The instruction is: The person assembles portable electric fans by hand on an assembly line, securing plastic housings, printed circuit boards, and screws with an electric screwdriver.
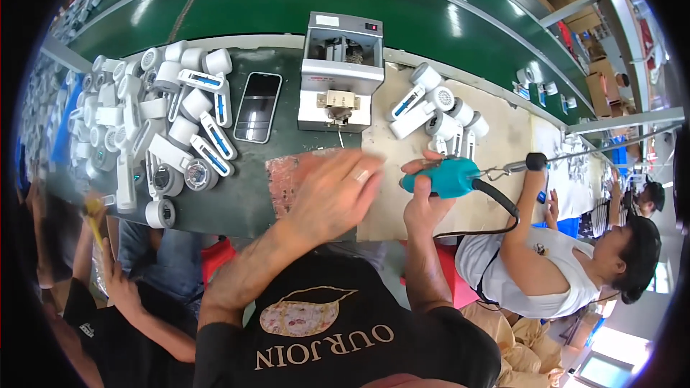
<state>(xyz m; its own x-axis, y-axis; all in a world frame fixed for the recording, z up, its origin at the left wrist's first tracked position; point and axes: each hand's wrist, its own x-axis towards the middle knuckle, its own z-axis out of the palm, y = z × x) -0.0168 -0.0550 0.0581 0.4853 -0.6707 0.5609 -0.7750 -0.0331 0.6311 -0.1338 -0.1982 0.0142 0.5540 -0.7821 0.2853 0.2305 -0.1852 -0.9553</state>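
Observation:
My right hand (424, 205) is closed around a teal electric screwdriver (451, 177). A metal hook on a spring line holds the screwdriver's end, and a black cord loops from it. My left hand (338, 197) hovers back up over the worn red mat (280, 181), left of the screwdriver. Its fingers point to the right, with a pale band on one; blur hides whether anything is in them. Beyond my hands stands a grey screw feeder (341, 75). White handheld fan parts (442, 111) lie to its right, some with blue strips.
A large heap of white fan parts (129, 111) covers the left of the bench. A phone (259, 106) lies between the heap and the feeder. A green conveyor belt (244, 11) runs behind. Co-workers sit on both sides; one at right wears a white sleeveless top (525, 273).

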